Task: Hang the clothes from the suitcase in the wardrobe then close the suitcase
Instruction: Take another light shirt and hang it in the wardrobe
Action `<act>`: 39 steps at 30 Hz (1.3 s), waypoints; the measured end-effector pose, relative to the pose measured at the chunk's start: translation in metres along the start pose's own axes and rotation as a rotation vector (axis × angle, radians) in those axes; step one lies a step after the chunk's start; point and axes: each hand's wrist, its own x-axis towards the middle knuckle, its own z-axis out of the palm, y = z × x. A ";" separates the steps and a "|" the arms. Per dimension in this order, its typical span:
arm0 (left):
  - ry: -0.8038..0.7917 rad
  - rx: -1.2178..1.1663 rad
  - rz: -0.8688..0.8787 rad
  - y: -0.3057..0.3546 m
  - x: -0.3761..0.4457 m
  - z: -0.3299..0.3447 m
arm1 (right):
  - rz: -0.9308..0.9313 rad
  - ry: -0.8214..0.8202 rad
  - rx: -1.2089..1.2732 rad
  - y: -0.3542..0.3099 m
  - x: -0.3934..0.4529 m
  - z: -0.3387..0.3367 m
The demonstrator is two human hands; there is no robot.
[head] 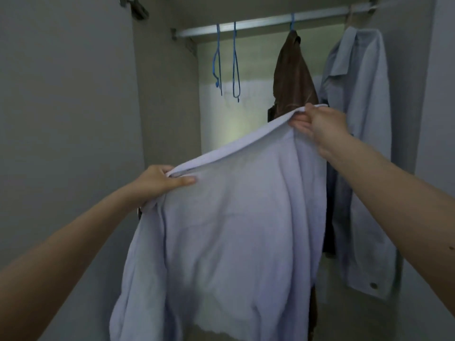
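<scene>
- While the wardrobe door fills the left of the frame, the left hand (157, 182) sits at centre left, its grip closed in a pinch on the lower end of the collar of the pale lilac shirt (229, 237).
- Two empty blue hangers (218, 60) dangle from the rail (258, 22) in the upper middle, straight above the left half of the shirt and well apart from both hands.
- Spread between the two hands, the shirt hangs in the centre of the frame; its collar edge runs as a long slanted line, low at the left and high at the right.
- Just behind the raised end hangs a brown garment (294, 77) on a third blue hanger.
- At centre right the right hand (320, 124) pinches the upper end of the collar, fingers curled round the cloth; I judge it the hand nearer the rail, though the free hangers lie up and to its left.
- A light blue shirt (357, 143) already hangs at the far right.
- No suitcase is in view.
</scene>
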 end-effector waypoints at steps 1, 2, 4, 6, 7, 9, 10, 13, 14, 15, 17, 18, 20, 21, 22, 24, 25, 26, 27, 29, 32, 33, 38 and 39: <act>-0.003 -0.063 0.017 0.001 0.001 -0.005 | -0.002 -0.006 -0.002 0.000 0.001 0.001; -0.006 -0.104 0.025 0.002 0.003 -0.012 | 0.000 -0.014 -0.014 0.001 0.001 0.003; -0.003 -0.091 0.022 0.004 0.008 -0.023 | 0.005 -0.024 -0.050 0.002 0.002 0.008; 0.080 0.025 0.018 0.006 0.017 -0.031 | 0.013 -0.026 -0.083 0.001 0.003 0.012; 0.146 0.100 0.043 0.005 0.022 -0.033 | 0.024 -0.030 -0.095 0.002 0.004 0.015; 0.248 0.224 0.116 0.005 0.033 -0.037 | 0.047 -0.038 -0.116 0.004 0.006 0.021; 0.266 0.274 0.135 0.006 0.036 -0.038 | 0.048 -0.030 -0.124 0.005 0.007 0.024; 0.214 0.316 0.159 0.007 0.038 -0.039 | 0.037 0.018 -0.140 0.009 0.013 0.025; 0.186 0.323 0.182 0.006 0.038 -0.040 | 0.031 0.032 -0.146 0.010 0.015 0.026; 0.148 0.313 0.204 0.005 0.038 -0.039 | 0.025 0.043 -0.144 0.012 0.017 0.026; -0.063 0.169 0.151 0.004 0.034 -0.039 | 0.009 0.030 -0.113 0.016 0.019 0.031; -0.293 -0.002 0.063 0.006 0.027 -0.035 | 0.009 0.008 -0.089 0.019 0.019 0.036; -0.568 -0.298 -0.006 0.011 0.021 -0.031 | 0.035 -0.075 0.000 0.023 0.017 0.055; -0.547 -0.377 0.041 0.016 0.022 -0.029 | 0.072 -0.135 0.068 0.026 0.015 0.066; -0.415 -0.398 0.124 0.022 0.025 -0.027 | 0.119 -0.215 0.126 0.029 0.011 0.077; -0.024 -0.326 0.271 0.034 0.031 -0.027 | 0.193 -0.403 0.134 0.034 -0.001 0.098; 0.081 -0.281 0.326 0.038 0.034 -0.030 | 0.209 -0.494 0.104 0.037 -0.006 0.106; 0.114 -0.255 0.357 0.041 0.038 -0.032 | 0.215 -0.578 0.086 0.040 -0.010 0.113; 0.096 -0.232 0.369 0.041 0.041 -0.035 | 0.222 -0.649 0.088 0.043 -0.013 0.120; -0.053 -0.196 0.350 0.045 0.041 -0.035 | 0.240 -0.764 0.103 0.042 -0.015 0.130; -0.272 -0.246 0.260 0.047 0.042 -0.027 | 0.219 -0.832 0.026 0.038 -0.015 0.142; -0.329 -0.310 0.253 0.046 0.043 -0.023 | 0.187 -0.817 -0.019 0.038 -0.014 0.145; -0.294 -0.514 0.206 0.041 0.055 -0.004 | -0.086 -0.432 -0.431 0.040 0.000 0.140; -0.223 -0.492 0.204 0.043 0.059 -0.003 | -0.137 -0.365 -0.530 0.040 0.005 0.137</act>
